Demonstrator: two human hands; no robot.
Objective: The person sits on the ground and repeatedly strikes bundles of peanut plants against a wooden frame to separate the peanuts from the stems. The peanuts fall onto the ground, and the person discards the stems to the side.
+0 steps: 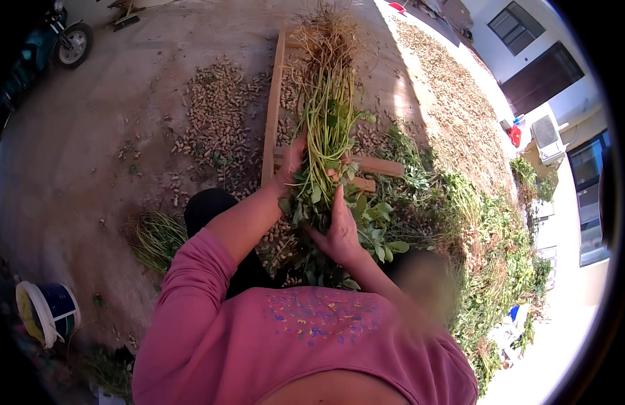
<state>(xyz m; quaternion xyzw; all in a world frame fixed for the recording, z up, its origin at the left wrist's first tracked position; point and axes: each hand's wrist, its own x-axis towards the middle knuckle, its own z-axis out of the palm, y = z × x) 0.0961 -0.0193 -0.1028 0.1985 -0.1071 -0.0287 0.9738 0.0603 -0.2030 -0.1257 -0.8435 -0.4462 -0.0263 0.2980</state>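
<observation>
A bundle of uprooted peanut plants [328, 134] is held out in front of me, its tangled dry roots pointing away and its green leaves towards my body. My left hand [294, 158] grips the stems from the left, its fingers partly hidden behind them. Lower down, my right hand [339, 230] clasps the leafy end from the right, with the thumb spread to the left. Beneath the bundle lies a wooden frame [273, 109] with a crosspiece [378, 166] sticking out to the right. Loose peanuts show on the ground around the frame.
A heap of peanuts [219, 114] lies left of the frame, and a broad sunlit spread of them [454, 96] at right. Plants are piled [489, 228] on my right. A smaller bundle of stems [158, 240] and a bucket [49, 311] are at left, a parked motor vehicle [72, 45] beyond.
</observation>
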